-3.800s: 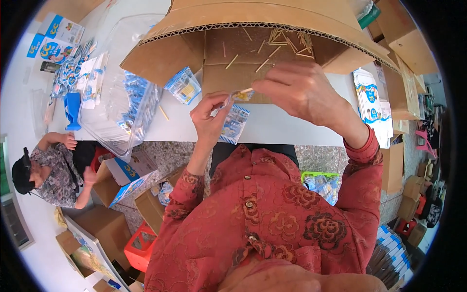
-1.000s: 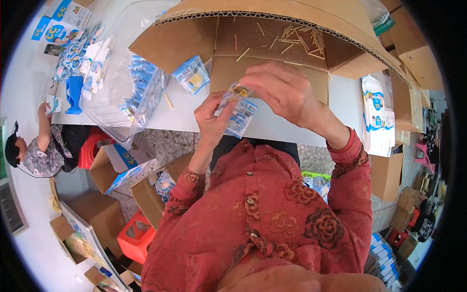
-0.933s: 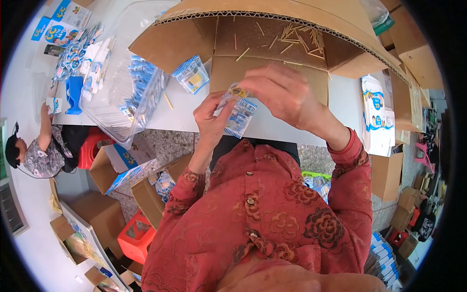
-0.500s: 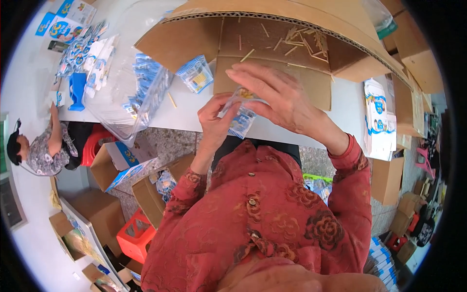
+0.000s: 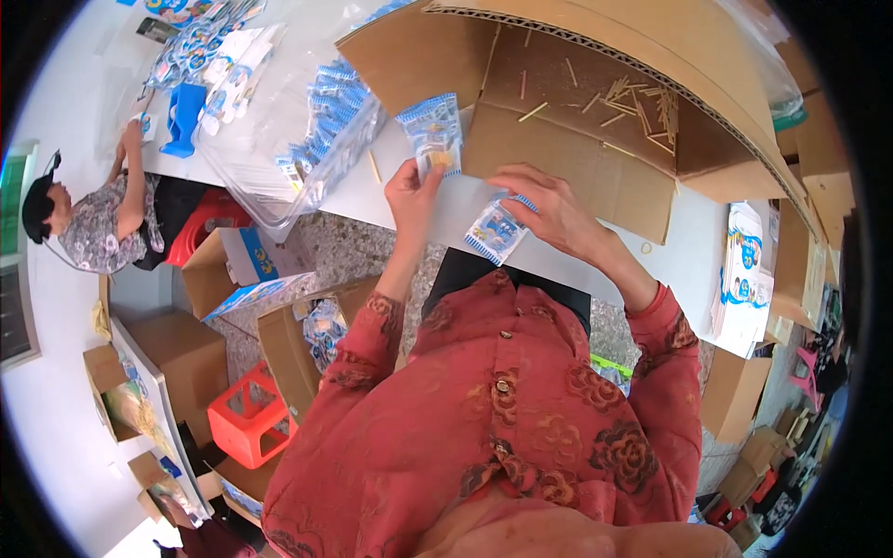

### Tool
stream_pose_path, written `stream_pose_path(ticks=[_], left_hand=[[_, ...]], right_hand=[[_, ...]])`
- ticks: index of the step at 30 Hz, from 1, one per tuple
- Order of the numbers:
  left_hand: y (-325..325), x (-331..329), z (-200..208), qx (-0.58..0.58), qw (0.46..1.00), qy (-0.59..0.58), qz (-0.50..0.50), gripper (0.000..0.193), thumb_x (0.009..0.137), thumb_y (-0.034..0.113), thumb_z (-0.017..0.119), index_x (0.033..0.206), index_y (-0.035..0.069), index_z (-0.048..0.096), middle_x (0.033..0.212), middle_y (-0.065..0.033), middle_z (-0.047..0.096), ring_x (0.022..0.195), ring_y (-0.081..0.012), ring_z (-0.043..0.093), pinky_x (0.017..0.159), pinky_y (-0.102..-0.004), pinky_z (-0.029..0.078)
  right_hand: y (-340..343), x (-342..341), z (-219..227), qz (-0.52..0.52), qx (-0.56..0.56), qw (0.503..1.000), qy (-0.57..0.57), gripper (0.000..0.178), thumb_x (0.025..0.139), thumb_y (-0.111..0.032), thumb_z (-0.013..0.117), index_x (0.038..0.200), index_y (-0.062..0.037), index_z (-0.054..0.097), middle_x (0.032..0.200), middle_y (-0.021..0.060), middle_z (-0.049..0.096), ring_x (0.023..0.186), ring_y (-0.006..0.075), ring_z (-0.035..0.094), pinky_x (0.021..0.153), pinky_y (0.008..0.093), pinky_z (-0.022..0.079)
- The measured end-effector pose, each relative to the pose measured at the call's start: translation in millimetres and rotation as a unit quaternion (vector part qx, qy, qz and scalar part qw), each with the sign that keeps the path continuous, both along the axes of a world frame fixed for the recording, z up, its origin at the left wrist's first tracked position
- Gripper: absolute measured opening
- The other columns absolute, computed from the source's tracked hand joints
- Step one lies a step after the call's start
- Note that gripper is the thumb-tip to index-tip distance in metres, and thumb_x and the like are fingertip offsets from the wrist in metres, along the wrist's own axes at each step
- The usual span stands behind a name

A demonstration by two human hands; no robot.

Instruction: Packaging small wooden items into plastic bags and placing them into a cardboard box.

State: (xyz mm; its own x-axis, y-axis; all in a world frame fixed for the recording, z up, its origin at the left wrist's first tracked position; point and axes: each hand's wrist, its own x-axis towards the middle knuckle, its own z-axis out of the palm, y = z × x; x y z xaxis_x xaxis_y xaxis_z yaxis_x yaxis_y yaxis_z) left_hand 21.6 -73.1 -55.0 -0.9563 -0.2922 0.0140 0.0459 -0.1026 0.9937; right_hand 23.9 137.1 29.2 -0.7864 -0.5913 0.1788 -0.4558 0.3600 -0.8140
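Left hand [image 5: 412,198] curled at the near edge of a yellow-filled packet [image 5: 434,128], grip unclear! Right hand [image 5: 561,216] loosely arched, fingers over the blue-white packet [image 5: 496,232] between them at the counter's [image 5: 696,253] edge, hold hidden.

One large cardboard box [image 5: 558,153], open. Inside box: one reddish stick [image 5: 523,85]; pale sticks [image 5: 533,112] numerous, too overlapped for exact count. Around box's near-left corner: one left hand [image 5: 414,197], one right hand [image 5: 558,220], two blue-and-white packets [image 5: 433,119], one at each. Left of box, on surface [image 5: 693,237]: one separate pale stick, one clear plastic bin [image 5: 265,221], packets inside uncountable. Farther left of box: one blue holder [image 5: 184,116], one co-worker [image 5: 104,219]. Just in front of box: one thin loop [image 5: 646,248]. Right of box: one stack of white cartons [image 5: 744,270]. Well front-left of box: two red stools [image 5: 249,414].
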Motion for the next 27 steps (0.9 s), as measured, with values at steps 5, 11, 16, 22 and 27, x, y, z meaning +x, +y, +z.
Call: stream_pose_path(ticks=[5,11,16,22,27], left_hand=[[-4.8,-12.9,-17.8,-0.158,0.986,0.007,0.059,0.02,0.074,0.007,0.071,0.091,0.0,0.063,0.074,0.0002,0.061,0.059,-0.0049,0.049,0.054,-0.021,0.04],[-4.6,-13.0,-15.9,-0.364,0.92,0.034,0.14,0.029,0.063,0.011,0.078,0.085,0.005,0.06,0.076,-0.0045,0.056,0.063,-0.0183,0.051,0.058,-0.031,0.044],[-18.8,4.7,-4.2,-0.375,0.912,0.061,0.154,0.03,0.065,0.015,0.078,0.085,0.006,0.057,0.082,-0.0037,0.056,0.063,-0.016,0.051,0.056,-0.0279,0.043],[9.7,42.5,11.8,-0.45,0.888,0.08,-0.058,0.037,0.064,0.016,0.077,0.093,0.004,0.056,0.09,-0.007,0.057,0.074,-0.0225,0.053,0.065,-0.0332,0.045],[39.0,55.3,18.4,-0.48,0.864,0.063,-0.135,0.041,0.062,0.018,0.078,0.095,0.004,0.057,0.094,-0.0101,0.057,0.088,-0.0297,0.054,0.076,-0.038,0.044]], right_hand=[[9.9,2.2,-11.7,0.007,0.029,0.999,0.033,0.024,0.083,-0.005,0.056,0.107,-0.0037,0.058,0.106,0.014,0.058,0.089,0.0318,0.059,0.077,0.036,0.048],[20.9,8.0,-22.7,-0.014,0.054,0.998,-0.008,0.024,0.083,-0.008,0.056,0.107,-0.0039,0.058,0.1,0.0156,0.059,0.087,0.0357,0.058,0.076,0.0395,0.048],[32.5,8.5,-39.4,-0.075,0.081,0.992,0.064,0.026,0.082,-0.011,0.06,0.106,-0.0031,0.058,0.104,0.0148,0.059,0.093,0.0347,0.057,0.08,0.0388,0.047],[29.8,20.2,-65.8,-0.161,0.138,0.965,0.154,0.033,0.078,-0.02,0.065,0.105,-0.0044,0.059,0.108,0.0121,0.057,0.099,0.0312,0.055,0.081,0.0389,0.046],[20.3,34.4,-74.1,-0.223,0.161,0.943,0.19,0.037,0.073,-0.025,0.068,0.105,-0.0079,0.06,0.106,0.0083,0.054,0.096,0.0275,0.053,0.081,0.0385,0.044]])
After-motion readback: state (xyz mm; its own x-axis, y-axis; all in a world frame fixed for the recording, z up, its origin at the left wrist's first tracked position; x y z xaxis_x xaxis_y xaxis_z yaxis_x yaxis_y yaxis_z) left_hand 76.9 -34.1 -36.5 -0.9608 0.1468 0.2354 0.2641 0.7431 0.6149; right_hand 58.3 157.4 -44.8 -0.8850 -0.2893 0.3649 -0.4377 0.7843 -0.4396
